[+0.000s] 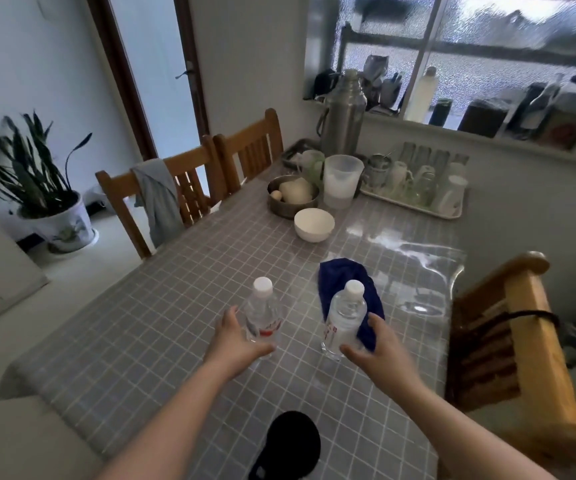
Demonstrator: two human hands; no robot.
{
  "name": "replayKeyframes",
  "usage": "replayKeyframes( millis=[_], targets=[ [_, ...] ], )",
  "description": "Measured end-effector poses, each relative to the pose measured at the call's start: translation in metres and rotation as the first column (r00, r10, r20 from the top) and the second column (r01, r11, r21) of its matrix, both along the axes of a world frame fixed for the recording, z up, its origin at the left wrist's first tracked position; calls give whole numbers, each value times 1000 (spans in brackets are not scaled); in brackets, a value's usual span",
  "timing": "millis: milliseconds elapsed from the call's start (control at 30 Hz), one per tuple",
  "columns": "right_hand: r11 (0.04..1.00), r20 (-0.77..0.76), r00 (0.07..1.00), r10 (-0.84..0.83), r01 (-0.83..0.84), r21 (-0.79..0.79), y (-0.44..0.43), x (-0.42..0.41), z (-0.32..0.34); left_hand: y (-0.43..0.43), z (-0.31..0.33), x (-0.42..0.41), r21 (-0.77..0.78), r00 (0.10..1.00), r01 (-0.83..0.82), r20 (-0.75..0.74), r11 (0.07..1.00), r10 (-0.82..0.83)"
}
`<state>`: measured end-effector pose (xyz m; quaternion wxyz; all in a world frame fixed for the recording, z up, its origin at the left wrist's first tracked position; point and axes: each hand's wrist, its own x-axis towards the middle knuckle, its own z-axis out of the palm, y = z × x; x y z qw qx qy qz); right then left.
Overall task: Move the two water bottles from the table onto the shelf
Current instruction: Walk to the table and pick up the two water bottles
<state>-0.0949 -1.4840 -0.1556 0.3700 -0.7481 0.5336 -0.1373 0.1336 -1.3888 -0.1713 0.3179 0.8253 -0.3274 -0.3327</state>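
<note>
Left bottle [262, 315]: it stands upright on the grey checked table [162, 334].
Right bottle [343, 320]: upright too — partly in front of a blue cloth [348, 271].
Left hand [236, 341]: the fingers are curved wide open around the left bottle, thumb near its base; a firm grip cannot be told.
Right hand [380, 351]: spread open beside the right bottle — not closed on it.

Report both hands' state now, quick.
Left hand: open, fingers curled around the left water bottle, not yet closed.
Right hand: open, fingers spread beside the right water bottle, no grip yet.
</note>
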Motion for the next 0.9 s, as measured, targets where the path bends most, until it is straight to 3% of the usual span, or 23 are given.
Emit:
replayKeyframes(
  millis=[167, 333, 667, 900],
  targets=[
    [998, 188, 981, -39, 29, 54, -17, 13, -33, -12, -24, -8, -161, 991, -89, -117, 983, 71],
    [997, 205, 977, -59, 47, 64, -25, 19, -56, -20, -37, -15, -216, 970, -161, -215, 963, 114],
    [991, 204, 970, -134, 128, 44, -33, 27, -70, -24, -50, -10, -212, 973, -219, -127, 953, 195],
    [994, 222, 969, -107, 96, 60, -26, 2, -42, -16, -19, -2, -188, 990, -118, -95, 975, 102]
  ],
)
